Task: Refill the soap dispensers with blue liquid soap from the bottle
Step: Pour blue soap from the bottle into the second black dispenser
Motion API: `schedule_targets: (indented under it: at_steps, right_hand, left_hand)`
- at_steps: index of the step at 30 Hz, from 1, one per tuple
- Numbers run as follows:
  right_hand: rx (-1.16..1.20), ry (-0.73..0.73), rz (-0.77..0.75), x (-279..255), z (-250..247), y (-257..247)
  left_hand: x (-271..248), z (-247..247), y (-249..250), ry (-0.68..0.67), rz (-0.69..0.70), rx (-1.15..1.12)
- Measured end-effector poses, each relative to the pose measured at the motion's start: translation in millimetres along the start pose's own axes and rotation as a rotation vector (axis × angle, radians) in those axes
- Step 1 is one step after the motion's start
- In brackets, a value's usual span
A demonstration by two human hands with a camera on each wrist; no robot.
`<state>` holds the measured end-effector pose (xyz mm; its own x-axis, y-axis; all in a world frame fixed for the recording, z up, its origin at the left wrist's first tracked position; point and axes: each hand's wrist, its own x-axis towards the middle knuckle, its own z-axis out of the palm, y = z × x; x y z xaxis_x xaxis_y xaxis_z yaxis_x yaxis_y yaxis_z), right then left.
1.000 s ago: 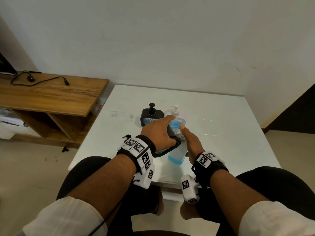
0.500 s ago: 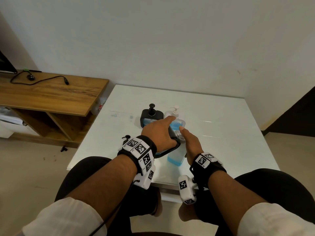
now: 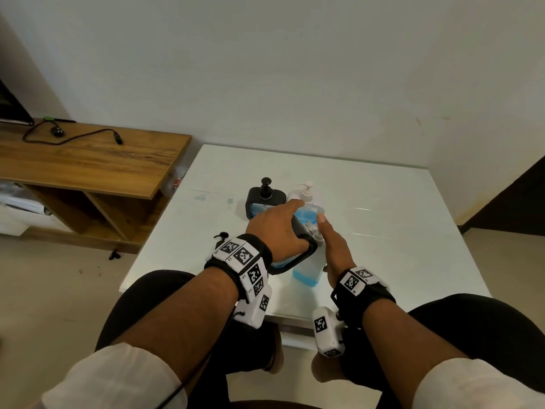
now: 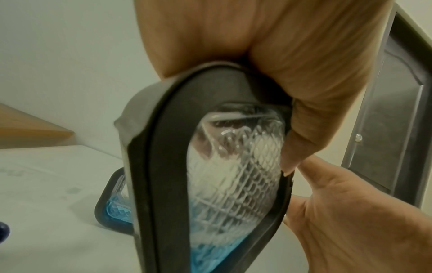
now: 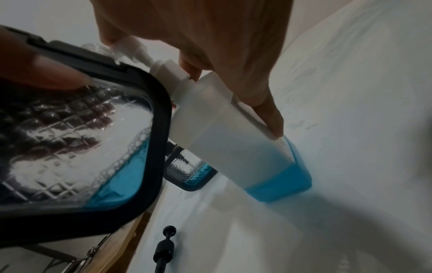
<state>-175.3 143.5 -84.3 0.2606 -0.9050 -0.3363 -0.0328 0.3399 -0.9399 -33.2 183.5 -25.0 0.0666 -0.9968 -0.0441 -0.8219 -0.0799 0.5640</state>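
White glass-top table (image 3: 383, 231) at centre. Plain off-white wall (image 3: 265, 69) at 12 o'clock. Wooden shelf unit (image 3: 88, 166) at 9–10 o'clock w/ black cable (image 3: 73, 137) on top. Beige tile floor (image 3: 44, 290) at 8 o'clock.

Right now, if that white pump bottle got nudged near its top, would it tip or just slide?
Probably light: the white pump bottle shows blue soap only near its bottom. That low weight should resist tipping, though it is tall and narrow. It may slide easily on the glossy table; the right hand grips its top.
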Motion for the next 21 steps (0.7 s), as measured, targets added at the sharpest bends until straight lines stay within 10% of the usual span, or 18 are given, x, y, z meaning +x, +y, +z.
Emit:
schedule_targets:
  at_steps: [21]
  right_hand:
    - [-0.159, 0.192, -0.182, 9.8, 4.6, 6.4]
  left_hand:
    - [-7.9, 8.1, -12.4, 0.066, 0.048, -0.051]
